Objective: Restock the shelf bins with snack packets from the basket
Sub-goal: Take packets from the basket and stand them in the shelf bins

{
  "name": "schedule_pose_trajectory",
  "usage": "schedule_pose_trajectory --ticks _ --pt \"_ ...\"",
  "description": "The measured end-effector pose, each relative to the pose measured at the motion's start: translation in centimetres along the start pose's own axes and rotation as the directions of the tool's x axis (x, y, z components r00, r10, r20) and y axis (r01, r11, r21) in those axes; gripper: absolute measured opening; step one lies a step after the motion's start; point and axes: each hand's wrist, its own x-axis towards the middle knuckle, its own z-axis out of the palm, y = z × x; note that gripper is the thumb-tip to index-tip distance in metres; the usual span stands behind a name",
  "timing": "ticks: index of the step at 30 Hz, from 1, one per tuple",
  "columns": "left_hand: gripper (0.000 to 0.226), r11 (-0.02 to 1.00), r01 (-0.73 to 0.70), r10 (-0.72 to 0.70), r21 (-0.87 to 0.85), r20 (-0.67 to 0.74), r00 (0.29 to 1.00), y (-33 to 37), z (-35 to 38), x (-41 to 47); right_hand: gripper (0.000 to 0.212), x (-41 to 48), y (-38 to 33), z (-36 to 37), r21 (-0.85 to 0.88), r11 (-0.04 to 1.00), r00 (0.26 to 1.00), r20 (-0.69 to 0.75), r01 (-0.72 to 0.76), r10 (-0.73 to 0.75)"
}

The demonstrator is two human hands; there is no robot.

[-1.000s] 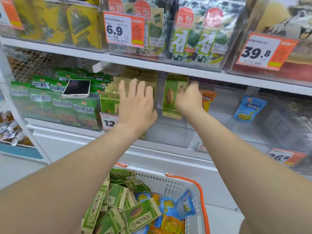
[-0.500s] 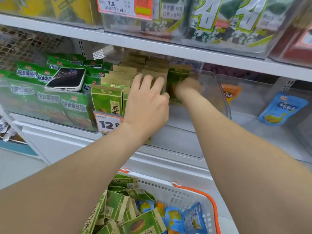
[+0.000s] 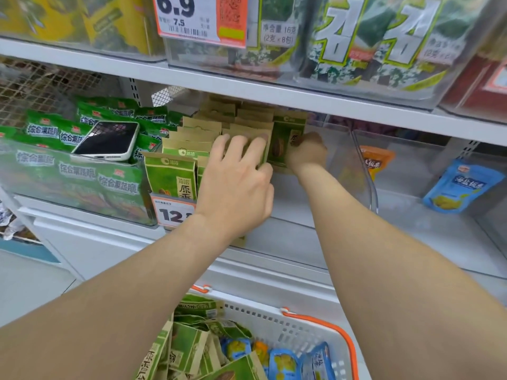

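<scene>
A clear shelf bin (image 3: pixel 362 171) holds rows of green and tan seed packets (image 3: pixel 175 174) standing upright. My left hand (image 3: pixel 236 185) lies over the right-hand row, its fingers pressing against the packet tops. My right hand (image 3: pixel 308 154) reaches deeper into the bin and grips an upright green seed packet (image 3: pixel 285 138) at the row's right end, fingers curled at its edge. Below, the white basket (image 3: pixel 277 318) with orange handles holds several more green seed packets (image 3: pixel 189 349) and blue packets (image 3: pixel 285 363).
A phone (image 3: pixel 109 141) lies on green crisp bags (image 3: pixel 76 176) in the left bin. A 12.8 price tag (image 3: pixel 172 213) hangs on the bin front. Orange (image 3: pixel 377 161) and blue (image 3: pixel 461 187) packets stand in bins to the right. Seaweed packs (image 3: pixel 370 48) fill the shelf above.
Both hands have gone deeper into the bin. My left fingers came down from spread in the air onto the packet tops. My right hand stood its green packet against the row.
</scene>
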Motion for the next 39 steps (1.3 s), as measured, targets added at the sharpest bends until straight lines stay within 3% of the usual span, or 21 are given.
schedule_pose_trajectory --ticks 2,6,9,12,16,18,20,22,24,26,28,30,34,37,39 --pt "0.031 1.000 0.011 -0.011 0.017 0.000 1.000 0.0 -0.1 -0.1 0.044 -0.3 0.1 -0.1 -0.029 0.999 0.996 0.085 -0.014 0.017" --pt "0.031 0.997 0.063 -0.065 -0.044 -0.034 0.997 0.3 -0.5 -0.1 0.045 -1.2 -0.5 -1.0 -0.233 0.972 0.970 0.233 -0.019 0.074" --pt "0.035 0.965 0.091 -0.115 -0.244 -0.085 0.990 0.4 -1.2 -0.3 0.033 -2.5 -1.4 -2.9 -0.398 0.899 0.947 0.317 0.182 -0.051" --pt "0.030 0.899 0.083 -0.156 -0.430 -0.136 0.978 0.8 -2.5 -0.5 0.024 -4.8 -2.1 -5.4 -0.449 0.818 0.890 0.427 0.360 -0.157" --pt "0.015 0.868 0.021 -0.136 -0.497 -0.198 0.971 1.6 -5.3 -0.7 0.020 -9.7 -3.3 -9.0 -0.468 0.743 0.860 0.421 0.479 -0.289" --pt "0.014 0.870 0.133 -0.218 -0.475 -0.130 0.967 2.0 -6.9 -1.3 0.022 -12.7 -3.9 -10.8 -0.456 0.740 0.864 0.351 0.495 -0.361" --pt "0.011 0.803 0.340 -0.335 -0.490 0.102 0.937 2.1 -8.2 -2.1 0.023 -15.5 -3.9 -12.6 -0.450 0.727 0.852 0.348 0.519 -0.392" --pt "0.010 0.786 0.399 -0.204 -0.472 0.411 0.888 2.2 -8.9 -3.3 0.019 -17.8 -3.0 -14.3 -0.438 0.720 0.816 0.486 0.538 -0.313" --pt "0.007 0.853 0.298 0.037 -0.428 0.619 0.784 2.5 -8.8 -4.9 0.022 -19.5 -1.2 -15.0 -0.455 0.699 0.716 0.689 0.552 -0.117" --pt "0.006 0.903 0.191 0.189 -0.385 0.755 0.628 3.2 -7.9 -6.4 0.021 -21.0 1.5 -14.4 -0.473 0.660 0.579 0.812 0.584 0.070" --pt "0.008 0.916 0.173 0.254 -0.362 0.857 0.448 3.9 -6.5 -7.6 0.022 -22.5 4.6 -12.6 -0.475 0.552 0.502 0.857 0.686 0.113" --pt "0.014 0.936 0.123 0.276 -0.330 0.904 0.328 5.0 -5.5 -8.5 0.019 -23.5 7.6 -10.5 -0.462 0.412 0.451 0.883 0.785 0.132" --pt "0.028 0.950 -0.041 0.311 -0.309 0.927 0.212 8.0 -3.3 -10.0 0.012 -25.5 12.5 -7.5 -0.383 0.286 0.351 0.923 0.878 0.159" --pt "0.030 0.932 -0.133 0.357 -0.337 0.920 0.165 10.1 -2.5 -10.6 0.008 -27.6 16.3 -5.1 -0.316 0.185 0.286 0.942 0.931 0.174" --pt "0.030 0.922 -0.157 0.380 -0.355 0.908 0.176 11.0 -2.1 -10.6 0.026 -29.4 18.9 -3.2 -0.252 0.145 0.217 0.951 0.957 0.221"
